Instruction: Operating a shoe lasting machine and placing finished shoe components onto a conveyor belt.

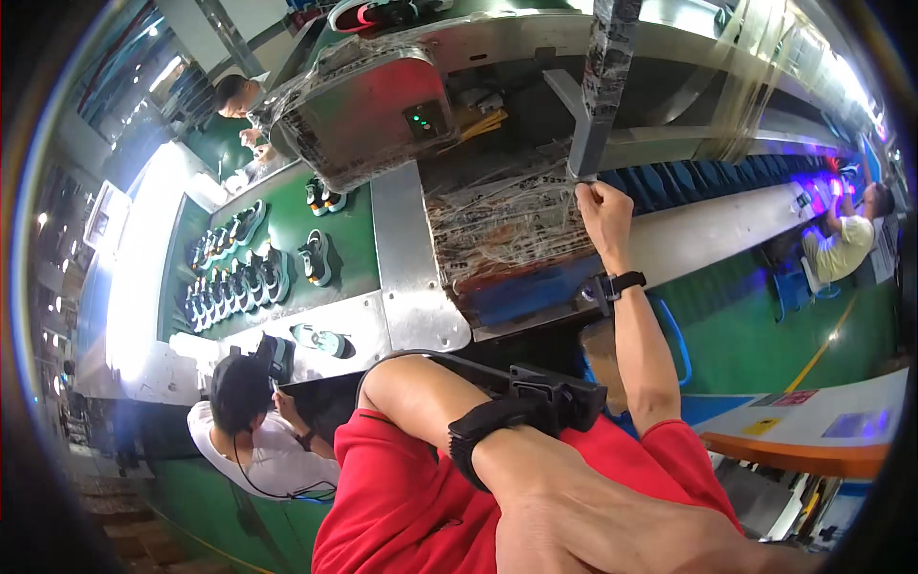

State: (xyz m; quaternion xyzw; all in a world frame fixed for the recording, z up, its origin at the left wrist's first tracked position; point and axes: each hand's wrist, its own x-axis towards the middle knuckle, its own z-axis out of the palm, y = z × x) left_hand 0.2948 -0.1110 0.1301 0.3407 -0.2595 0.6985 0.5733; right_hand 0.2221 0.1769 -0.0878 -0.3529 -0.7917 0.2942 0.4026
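My right hand (604, 215) is closed at the foot of a grey metal post (604, 105) partly wrapped in printed film. Its fingers curl against the corner of a film-covered ledge (512, 225); whatever they pinch is hidden. A black strap with a small device (612, 285) circles that wrist. My left arm is bent across my red shirt (392, 488), and my left hand (612, 521) is raised very close to the view, its fingers out of sight. Another black strap with a bulky device (512, 421) sits on the left wrist.
On the left, a green belt (344, 225) carries several shoes (239, 277) past a film-wrapped machine box (368, 120). A person in white (258, 440) sits beside it, a pale shoe (320, 340) nearby. Dark pieces line a conveyor (688, 182) at right; another person (846, 239) sits beyond.
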